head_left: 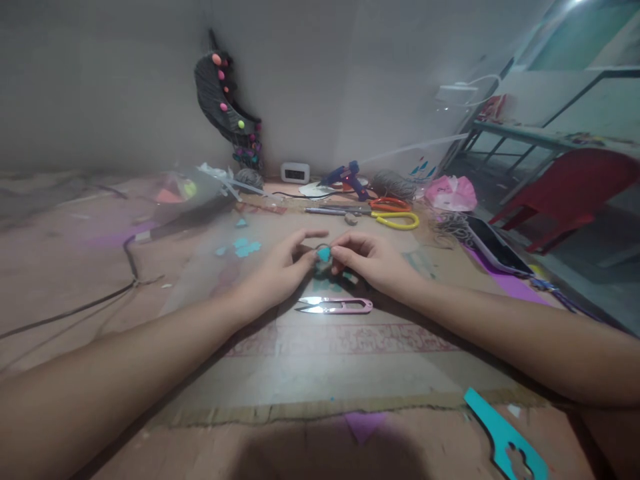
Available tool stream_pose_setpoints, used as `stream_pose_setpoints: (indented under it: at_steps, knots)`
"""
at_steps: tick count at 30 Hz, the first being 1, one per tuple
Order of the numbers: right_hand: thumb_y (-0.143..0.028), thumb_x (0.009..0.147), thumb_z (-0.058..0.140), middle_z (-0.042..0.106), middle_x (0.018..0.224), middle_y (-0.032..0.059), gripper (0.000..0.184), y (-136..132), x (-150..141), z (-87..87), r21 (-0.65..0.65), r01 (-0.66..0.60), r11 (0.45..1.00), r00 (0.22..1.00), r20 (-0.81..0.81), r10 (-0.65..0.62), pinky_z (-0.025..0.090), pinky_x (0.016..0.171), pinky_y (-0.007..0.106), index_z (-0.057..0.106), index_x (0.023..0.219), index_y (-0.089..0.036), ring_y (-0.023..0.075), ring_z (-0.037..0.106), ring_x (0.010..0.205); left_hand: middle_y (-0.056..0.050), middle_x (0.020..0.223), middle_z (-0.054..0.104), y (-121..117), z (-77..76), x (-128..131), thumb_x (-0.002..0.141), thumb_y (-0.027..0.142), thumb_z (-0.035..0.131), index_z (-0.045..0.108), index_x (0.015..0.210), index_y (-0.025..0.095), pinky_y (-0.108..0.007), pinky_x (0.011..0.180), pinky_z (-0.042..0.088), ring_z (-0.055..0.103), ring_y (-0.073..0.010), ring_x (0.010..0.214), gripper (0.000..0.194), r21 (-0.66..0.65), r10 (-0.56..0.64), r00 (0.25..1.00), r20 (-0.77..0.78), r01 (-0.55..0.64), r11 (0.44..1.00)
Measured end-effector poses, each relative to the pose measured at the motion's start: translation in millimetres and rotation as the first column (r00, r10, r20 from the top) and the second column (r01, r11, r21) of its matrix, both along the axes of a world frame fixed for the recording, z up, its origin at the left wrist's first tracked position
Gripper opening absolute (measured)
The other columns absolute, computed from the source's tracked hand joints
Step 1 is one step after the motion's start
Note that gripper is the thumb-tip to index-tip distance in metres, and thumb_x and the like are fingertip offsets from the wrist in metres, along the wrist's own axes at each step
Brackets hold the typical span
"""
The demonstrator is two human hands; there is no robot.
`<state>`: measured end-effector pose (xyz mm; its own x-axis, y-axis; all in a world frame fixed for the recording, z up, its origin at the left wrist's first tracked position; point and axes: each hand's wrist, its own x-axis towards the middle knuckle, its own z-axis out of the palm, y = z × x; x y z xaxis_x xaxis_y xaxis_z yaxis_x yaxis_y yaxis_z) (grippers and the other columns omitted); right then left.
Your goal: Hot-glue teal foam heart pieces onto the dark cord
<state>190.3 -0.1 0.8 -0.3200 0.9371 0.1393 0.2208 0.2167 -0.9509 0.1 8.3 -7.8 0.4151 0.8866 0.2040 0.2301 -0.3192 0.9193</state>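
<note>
Between my two hands is a small turquoise foam piece [324,254], with a thin greyish loop partly showing at its upper edge. My left hand [286,268] pinches it from the left, the index finger stretched out above. From the right, the thumb and fingertips of my right hand [376,261] close on its other side. Just below the hands lie pink-handled thread snips [337,305], blades pointing left. Left of my left hand rests a turquoise flower-shaped cutout [247,247], with smaller turquoise bits close to it.
Behind my hands are yellow-and-orange-handled scissors [395,219], a blue glue gun [345,177], a white digital clock [295,173] and grey yarn [393,183]. A phone [497,245] lies at right. A turquoise foam offcut [507,437] sits in front; a cord [131,260] runs at left.
</note>
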Motion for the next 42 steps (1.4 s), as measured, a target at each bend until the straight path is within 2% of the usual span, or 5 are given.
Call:
stream_pose_setpoints:
  at_steps: [4,12,20,30,42]
  knots:
    - [-0.035,0.084,0.064,0.064,0.065,-0.0009,0.018,-0.4,0.1,0.3,0.013,-0.02,1.0,1.0,0.021,0.019,0.047,0.063,0.025,0.064,0.083,-0.017,0.012,0.06,0.062,-0.005,0.101,0.072,-1.4,2.5,1.1,0.088,0.028,0.056,0.068,0.091,0.02,-0.034,0.089,0.05,0.065,-0.0206,0.097,0.014,0.018,-0.01,1.0,0.003,0.01,1.0]
    - [-0.036,0.085,0.062,0.066,0.066,0.0002,0.019,0.8,0.4,1.3,0.004,0.066,0.998,0.995,0.08,-0.067,0.045,0.06,0.025,0.063,0.084,-0.018,0.013,0.061,0.063,-0.003,0.096,0.069,-2.5,2.1,-0.5,0.088,0.027,0.052,0.064,0.096,0.02,-0.03,0.082,0.048,0.062,-0.0183,0.091,0.016,0.007,0.136,0.99,0.029,-0.137,0.991]
    - [-0.036,0.087,0.059,0.064,0.067,-0.001,0.02,2.1,1.1,1.8,0.121,0.075,0.99,0.989,0.119,-0.089,0.046,0.062,0.026,0.063,0.084,-0.017,0.0128,0.06,0.063,-0.002,0.086,0.066,-2.2,2.6,-0.8,0.09,0.043,0.055,0.063,0.09,0.018,-0.03,0.076,0.044,0.059,-0.0183,0.082,0.026,0.052,0.096,0.99,-0.102,-0.091,0.994]
    - [-0.044,0.095,0.048,0.065,0.067,0.0013,0.033,2.0,2.8,-2.1,0.088,0.059,0.994,0.995,0.081,-0.066,0.042,0.055,0.025,0.063,0.089,-0.016,0.0115,0.054,0.057,0.0,0.081,0.063,-2.6,2.7,-1.1,0.09,0.039,0.056,0.061,0.086,0.018,-0.029,0.073,0.041,0.057,-0.0167,0.078,0.022,0.091,0.105,0.984,-0.142,-0.093,0.992]
    - [-0.025,0.091,0.057,0.064,0.063,-0.0021,0.012,9.1,3.2,3.8,0.141,0.223,0.965,0.975,-0.055,-0.217,0.049,0.063,0.024,0.065,0.087,-0.018,0.0109,0.059,0.061,0.002,0.075,0.057,-0.6,0.7,-0.2,0.089,0.041,0.058,0.058,0.08,0.019,-0.028,0.069,0.039,0.053,-0.0153,0.073,0.024,0.023,0.111,0.99,-0.085,-0.109,0.994]
